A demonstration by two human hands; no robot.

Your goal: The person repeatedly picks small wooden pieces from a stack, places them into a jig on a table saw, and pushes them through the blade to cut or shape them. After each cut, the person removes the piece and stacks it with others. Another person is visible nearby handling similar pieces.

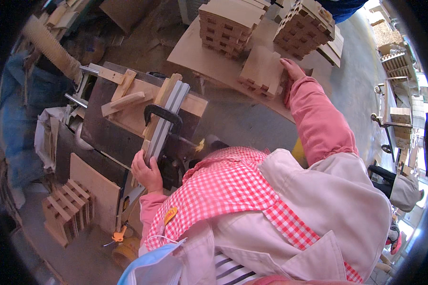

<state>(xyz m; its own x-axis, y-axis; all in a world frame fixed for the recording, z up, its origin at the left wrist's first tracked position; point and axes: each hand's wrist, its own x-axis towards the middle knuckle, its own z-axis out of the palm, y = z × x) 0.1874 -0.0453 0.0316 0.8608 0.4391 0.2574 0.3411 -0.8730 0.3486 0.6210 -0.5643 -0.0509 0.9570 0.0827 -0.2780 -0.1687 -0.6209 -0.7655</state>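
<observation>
My left hand rests at the near end of a grey metal rail on the saw-like machine, fingers and thumb apart and nothing lifted in them. A wooden strip runs along the rail, and a black C-clamp grips across both. Out to the right, my right hand is closed at the right end of a small stack of notched wooden blocks at the board's edge. Its thumb is hidden.
Taller stacks of notched blocks stand behind on a brown board. Loose wood strips lie on the dark machine table. Slatted wood pieces lean at lower left. Wheeled racks line the right.
</observation>
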